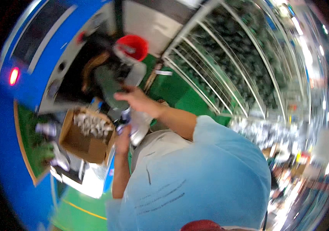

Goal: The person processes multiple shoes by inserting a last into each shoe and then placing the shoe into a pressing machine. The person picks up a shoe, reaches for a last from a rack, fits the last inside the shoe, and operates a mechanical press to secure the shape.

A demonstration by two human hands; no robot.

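My left hand [123, 139] is raised beside an open cardboard box, its fingers closed around a small purple-and-white item [125, 120] blurred by motion. Just above and to the right, my right hand [138, 101] reaches leftward with its fingers stretched out and apart. I see nothing gripped in it. Below the right hand is a whitish, see-through thing [141, 122], perhaps plastic; its kind is smeared. A dark grey-green rounded surface [109, 82] lies beyond the right fingertips. The cardboard box [80, 144] holds many small pale grey pieces [92, 125] on its far side.
A red bucket [137, 45] stands beyond my hands, with a translucent container [136, 74] near it. White metal railings [210, 84] enclose a heap of dark pieces [233, 50] on the right. A blue machine [2, 127] borders the left; purple-and-white items [59, 158] lie beside the box.
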